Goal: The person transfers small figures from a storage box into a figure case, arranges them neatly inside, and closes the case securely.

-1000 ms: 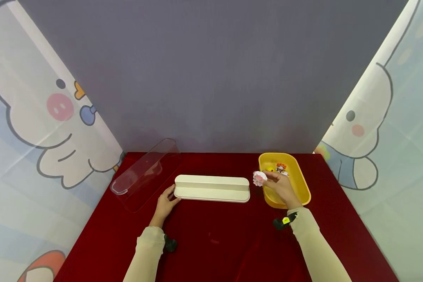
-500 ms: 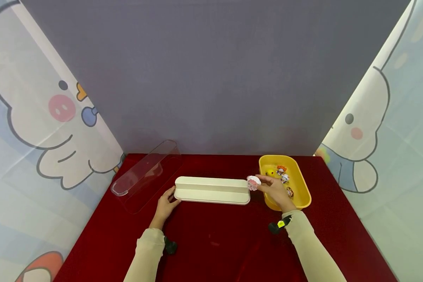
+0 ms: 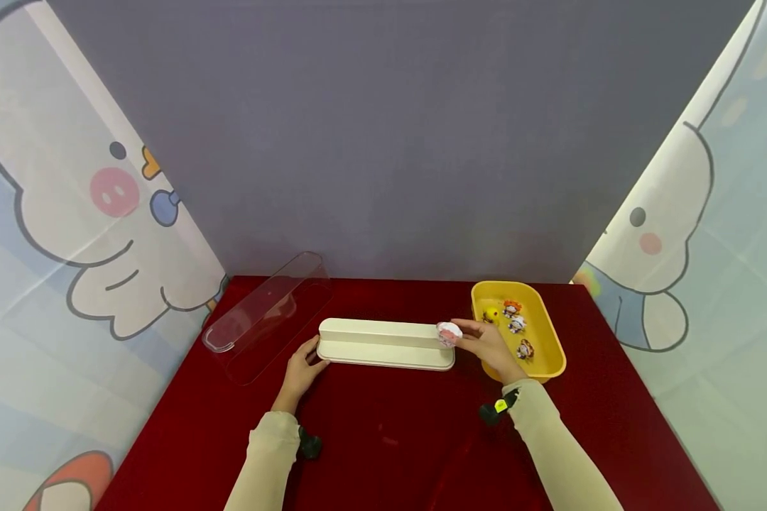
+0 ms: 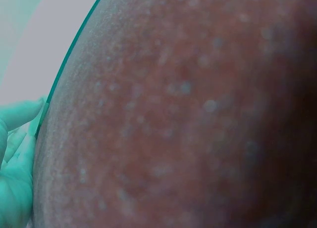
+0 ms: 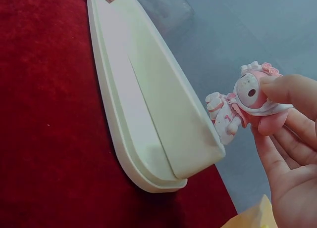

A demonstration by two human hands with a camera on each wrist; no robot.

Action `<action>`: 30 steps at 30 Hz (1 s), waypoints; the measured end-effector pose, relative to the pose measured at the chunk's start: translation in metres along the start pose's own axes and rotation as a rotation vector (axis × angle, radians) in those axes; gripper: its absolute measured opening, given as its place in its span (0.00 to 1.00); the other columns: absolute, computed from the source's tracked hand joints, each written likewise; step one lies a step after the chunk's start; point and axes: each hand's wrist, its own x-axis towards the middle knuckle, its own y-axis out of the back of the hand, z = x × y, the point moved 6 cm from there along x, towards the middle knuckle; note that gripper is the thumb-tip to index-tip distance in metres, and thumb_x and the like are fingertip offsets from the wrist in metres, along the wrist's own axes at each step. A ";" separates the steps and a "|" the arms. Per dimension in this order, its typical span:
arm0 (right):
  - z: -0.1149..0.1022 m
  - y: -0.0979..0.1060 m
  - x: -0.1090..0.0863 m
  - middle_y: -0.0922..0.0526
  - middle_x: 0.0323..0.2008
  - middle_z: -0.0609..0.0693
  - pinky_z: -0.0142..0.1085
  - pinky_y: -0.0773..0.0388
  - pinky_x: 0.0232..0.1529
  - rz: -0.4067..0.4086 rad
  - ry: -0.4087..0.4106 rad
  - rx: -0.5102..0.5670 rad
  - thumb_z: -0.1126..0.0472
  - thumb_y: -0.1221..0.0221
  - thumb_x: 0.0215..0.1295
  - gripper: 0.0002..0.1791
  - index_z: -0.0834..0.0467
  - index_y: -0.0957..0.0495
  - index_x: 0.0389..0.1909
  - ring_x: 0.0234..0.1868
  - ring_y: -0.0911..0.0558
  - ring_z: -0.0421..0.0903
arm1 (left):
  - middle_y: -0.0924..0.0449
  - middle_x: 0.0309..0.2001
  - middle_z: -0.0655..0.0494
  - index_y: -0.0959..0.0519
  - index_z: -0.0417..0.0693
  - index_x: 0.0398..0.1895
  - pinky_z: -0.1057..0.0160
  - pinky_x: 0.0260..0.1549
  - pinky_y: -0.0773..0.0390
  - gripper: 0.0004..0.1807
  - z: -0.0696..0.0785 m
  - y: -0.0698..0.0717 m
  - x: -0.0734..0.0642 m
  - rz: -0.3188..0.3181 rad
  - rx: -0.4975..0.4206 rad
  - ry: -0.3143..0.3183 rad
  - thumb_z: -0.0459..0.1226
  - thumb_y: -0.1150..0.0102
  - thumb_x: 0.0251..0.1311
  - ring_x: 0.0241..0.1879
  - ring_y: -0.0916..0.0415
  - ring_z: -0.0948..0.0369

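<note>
In the head view, a cream two-step display base (image 3: 383, 353) lies on the red cloth. My left hand (image 3: 299, 376) grips its left end, with the thumb at the front corner and the fingers along the side. My right hand (image 3: 488, 348) pinches a small pink and white figurine (image 3: 449, 333) by its head, over the base's right end. Up close in the right wrist view, the figurine (image 5: 247, 102) wears a hood with flowers and lies tilted, its lower end beside the upper step. The left wrist view is mostly blurred cloth, with my left fingers (image 4: 22, 116) at its edge.
A yellow bin (image 3: 552, 348) with several small figurines (image 3: 516, 324) stands right of the base, partly behind my right hand. A clear plastic cover (image 3: 262, 312) lies at the back left. A grey panel (image 3: 383, 142) closes off the table's far edge.
My right hand has carried the figurine leftward from beside the yellow bin to over the base's right end. More figurines in the bin have come into sight. My left hand has stayed put.
</note>
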 end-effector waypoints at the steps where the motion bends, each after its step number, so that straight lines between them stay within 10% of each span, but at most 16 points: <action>1: 0.001 -0.002 0.000 0.24 0.55 0.64 0.25 0.24 0.53 -0.005 0.002 0.017 0.64 0.35 0.57 0.29 0.70 0.29 0.58 0.50 0.22 0.37 | 0.41 0.67 0.35 0.40 0.31 0.67 0.54 0.59 0.29 0.38 0.000 0.000 0.000 0.000 -0.003 0.001 0.23 0.36 0.52 0.64 0.39 0.41; 30: -0.020 -0.055 0.006 0.24 0.53 0.68 0.28 0.20 0.49 -0.145 0.053 -0.032 0.74 0.38 0.56 0.23 0.74 0.27 0.54 0.50 0.21 0.51 | 0.41 0.67 0.34 0.40 0.31 0.67 0.53 0.59 0.28 0.38 -0.001 -0.001 -0.001 0.006 0.000 0.007 0.23 0.37 0.52 0.63 0.38 0.41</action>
